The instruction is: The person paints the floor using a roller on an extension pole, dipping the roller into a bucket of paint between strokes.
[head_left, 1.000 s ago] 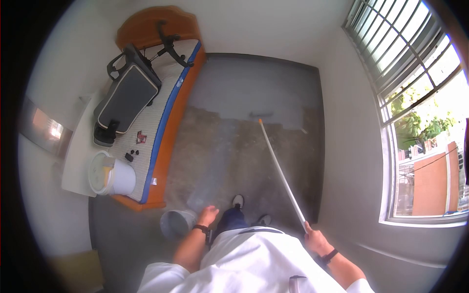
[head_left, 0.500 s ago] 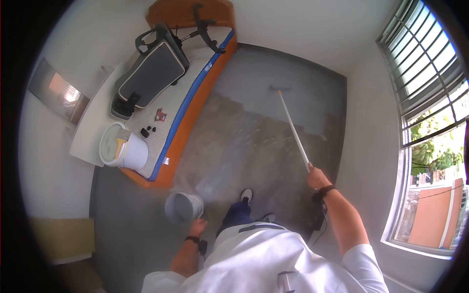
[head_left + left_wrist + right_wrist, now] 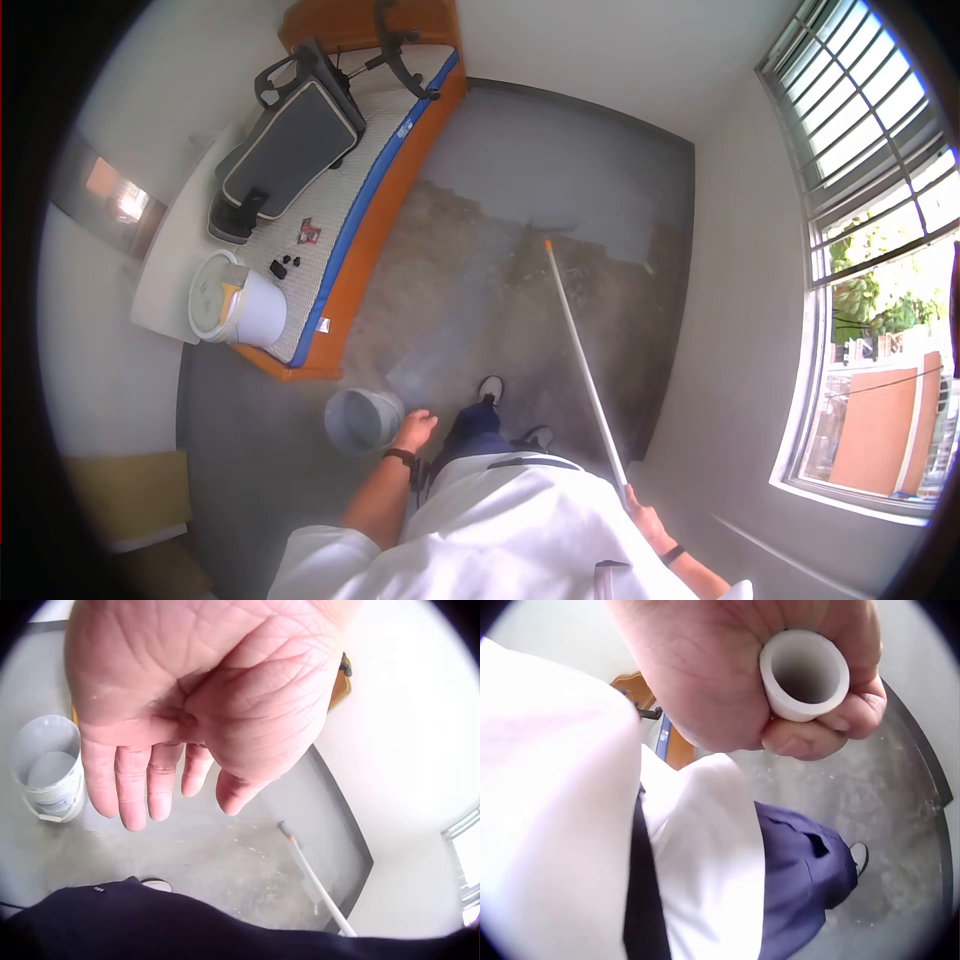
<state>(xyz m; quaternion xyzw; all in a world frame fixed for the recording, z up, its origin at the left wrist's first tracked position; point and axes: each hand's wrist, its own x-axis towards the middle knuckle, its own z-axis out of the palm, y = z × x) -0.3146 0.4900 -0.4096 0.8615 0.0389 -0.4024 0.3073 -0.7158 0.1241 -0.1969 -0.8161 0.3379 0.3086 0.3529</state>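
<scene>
— The right hand (image 3: 648,522)?
— At five o'clock, closed narrow round the pole (image 3: 587,370), close to its hollow near end. Probably gripped that far back for the longest reach.
— And the other end?
— Out at eleven o'clock from that hand, orange-tipped, with a slim dark tool head (image 3: 284,828) down at the floor (image 3: 420,280), near the border between even grey and patchy brown. Flat down or barely lifted: cannot tell.
— The left hand (image 3: 416,430)?
— At seven o'clock, relaxed, with fingers nearly straight, holding nothing. Perhaps out to the side for balance; hard to say.
— And the bucket (image 3: 365,420)?
— On the floor just beside the left hand, at nine o'clock from it, seemingly for easy reach. Pale inside; contents or coating, cannot tell.
— On the bed (image 3: 328,355)?
— At ten o'clock, a chair (image 3: 290,150), tipped over; at nine, a tub (image 3: 260,310) by the near corner. Presumably both up there to be off the floor.
</scene>
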